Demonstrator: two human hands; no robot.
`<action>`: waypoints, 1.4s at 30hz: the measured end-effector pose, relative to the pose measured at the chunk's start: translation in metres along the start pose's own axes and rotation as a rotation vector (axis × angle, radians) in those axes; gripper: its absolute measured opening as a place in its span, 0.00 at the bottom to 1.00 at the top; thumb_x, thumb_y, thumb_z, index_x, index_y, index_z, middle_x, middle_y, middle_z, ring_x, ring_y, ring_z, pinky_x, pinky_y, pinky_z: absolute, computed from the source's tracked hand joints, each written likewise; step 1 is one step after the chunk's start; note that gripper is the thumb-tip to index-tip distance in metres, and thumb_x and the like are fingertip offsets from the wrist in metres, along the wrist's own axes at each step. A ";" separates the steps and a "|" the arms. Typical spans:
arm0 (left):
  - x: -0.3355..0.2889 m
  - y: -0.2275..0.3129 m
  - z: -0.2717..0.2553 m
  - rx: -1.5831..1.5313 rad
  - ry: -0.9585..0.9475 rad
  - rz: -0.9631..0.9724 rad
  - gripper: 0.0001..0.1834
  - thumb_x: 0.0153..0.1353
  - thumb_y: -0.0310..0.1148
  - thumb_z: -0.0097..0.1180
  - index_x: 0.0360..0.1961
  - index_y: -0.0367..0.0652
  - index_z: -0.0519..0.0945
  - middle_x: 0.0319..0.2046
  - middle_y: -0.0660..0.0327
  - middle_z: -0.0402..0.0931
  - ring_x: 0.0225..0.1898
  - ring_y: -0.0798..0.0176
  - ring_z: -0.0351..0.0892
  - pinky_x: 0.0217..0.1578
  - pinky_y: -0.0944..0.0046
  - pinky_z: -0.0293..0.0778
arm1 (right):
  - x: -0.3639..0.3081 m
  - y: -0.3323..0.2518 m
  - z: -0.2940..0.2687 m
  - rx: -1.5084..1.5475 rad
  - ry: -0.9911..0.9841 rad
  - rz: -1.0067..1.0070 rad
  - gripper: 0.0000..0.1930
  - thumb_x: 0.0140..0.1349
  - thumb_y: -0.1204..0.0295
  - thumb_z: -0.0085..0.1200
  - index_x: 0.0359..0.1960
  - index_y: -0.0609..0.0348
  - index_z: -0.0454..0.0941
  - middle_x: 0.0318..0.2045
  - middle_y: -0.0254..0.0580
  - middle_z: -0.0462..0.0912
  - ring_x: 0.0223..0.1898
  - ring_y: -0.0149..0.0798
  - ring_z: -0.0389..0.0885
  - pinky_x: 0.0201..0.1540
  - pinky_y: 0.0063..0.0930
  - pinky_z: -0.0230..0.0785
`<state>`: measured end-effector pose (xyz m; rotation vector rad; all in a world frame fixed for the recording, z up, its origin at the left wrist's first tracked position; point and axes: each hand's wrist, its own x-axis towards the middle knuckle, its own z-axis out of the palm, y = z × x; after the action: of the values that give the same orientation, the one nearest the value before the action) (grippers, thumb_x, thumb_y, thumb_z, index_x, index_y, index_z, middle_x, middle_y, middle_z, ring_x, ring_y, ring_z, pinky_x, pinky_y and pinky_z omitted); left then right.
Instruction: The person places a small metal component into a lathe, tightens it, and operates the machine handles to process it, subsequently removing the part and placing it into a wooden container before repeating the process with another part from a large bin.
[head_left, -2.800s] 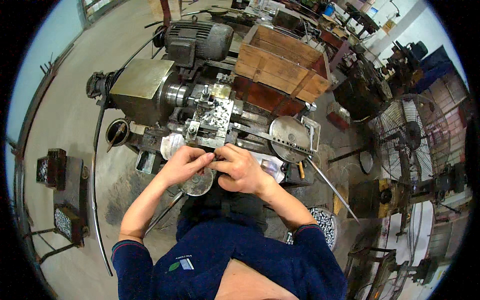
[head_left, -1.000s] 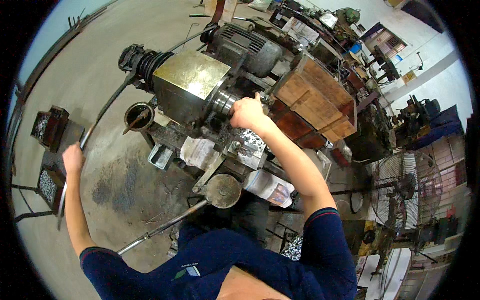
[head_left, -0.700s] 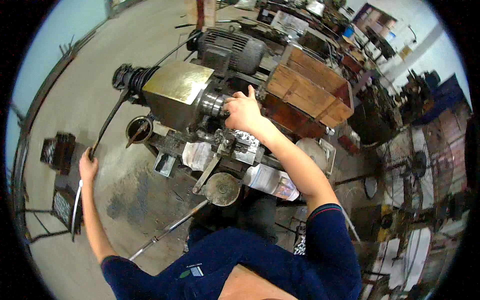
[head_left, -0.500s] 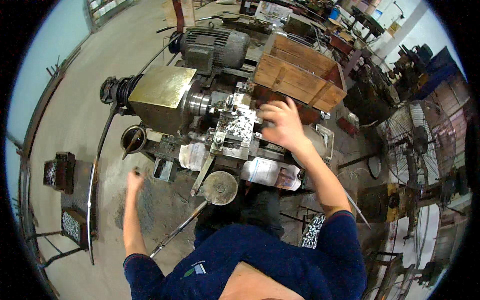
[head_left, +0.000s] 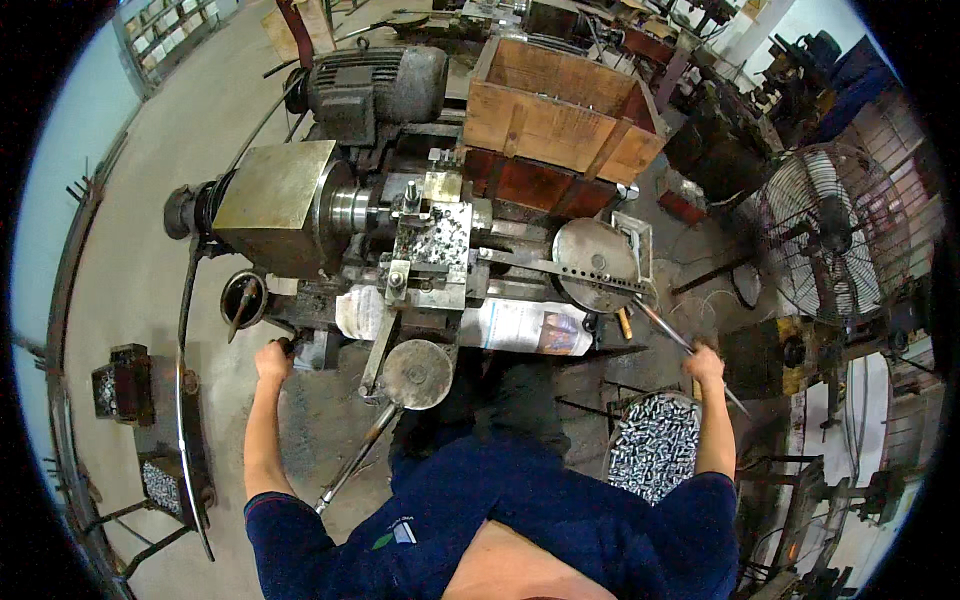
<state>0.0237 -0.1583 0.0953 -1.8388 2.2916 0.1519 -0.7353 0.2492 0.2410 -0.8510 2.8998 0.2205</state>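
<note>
My left hand (head_left: 272, 361) is closed around a dark handle (head_left: 289, 345) at the left front of a small lathe; the fingers hide most of it. On the right, my right hand (head_left: 706, 366) is wrapped round a long metal lever rod (head_left: 667, 326). That rod runs up to a perforated flat bar (head_left: 575, 269) lying across a round metal disc (head_left: 590, 250). Between my hands sits the tool slide (head_left: 434, 240), strewn with bright metal chips. The lathe's chuck (head_left: 348, 211) faces it from the left, beside the box-shaped headstock (head_left: 275, 200).
A wooden crate (head_left: 560, 125) stands behind the slide, with a motor (head_left: 375, 85) to its left. Small metal parts fill a basket (head_left: 655, 445) by my right forearm. A second lever with a round weight (head_left: 418, 374) juts toward me. A floor fan (head_left: 830, 225) stands right.
My right hand has left the area beside the tool slide and moved right and nearer, onto the lever rod. The left hand has come to the dark handle. The view has shifted.
</note>
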 end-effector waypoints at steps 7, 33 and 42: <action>-0.062 -0.062 0.048 -0.408 -0.017 -0.185 0.18 0.47 0.35 0.55 0.42 0.46 0.80 0.27 0.52 0.80 0.30 0.51 0.80 0.33 0.55 0.75 | -0.056 0.028 0.069 -0.032 -0.044 0.039 0.17 0.42 0.62 0.54 0.29 0.65 0.79 0.34 0.55 0.80 0.39 0.55 0.79 0.42 0.42 0.71; -0.017 0.011 0.002 -0.436 0.062 -0.022 0.20 0.49 0.35 0.56 0.43 0.37 0.76 0.36 0.46 0.77 0.37 0.44 0.77 0.38 0.53 0.73 | -0.103 0.042 0.109 -0.070 -0.531 -1.043 0.06 0.45 0.67 0.57 0.26 0.47 0.82 0.24 0.34 0.81 0.28 0.39 0.77 0.37 0.34 0.69; 0.001 0.044 0.005 -0.073 0.047 -0.099 0.17 0.54 0.47 0.53 0.30 0.42 0.77 0.33 0.50 0.78 0.35 0.46 0.79 0.35 0.52 0.74 | -0.009 0.022 0.021 -0.165 -0.039 0.163 0.23 0.41 0.61 0.53 0.40 0.59 0.78 0.41 0.49 0.80 0.46 0.47 0.77 0.56 0.44 0.60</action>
<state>-0.0185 -0.1485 0.0887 -2.0077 2.2482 0.1812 -0.7383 0.2763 0.2236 -0.6236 2.9466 0.4908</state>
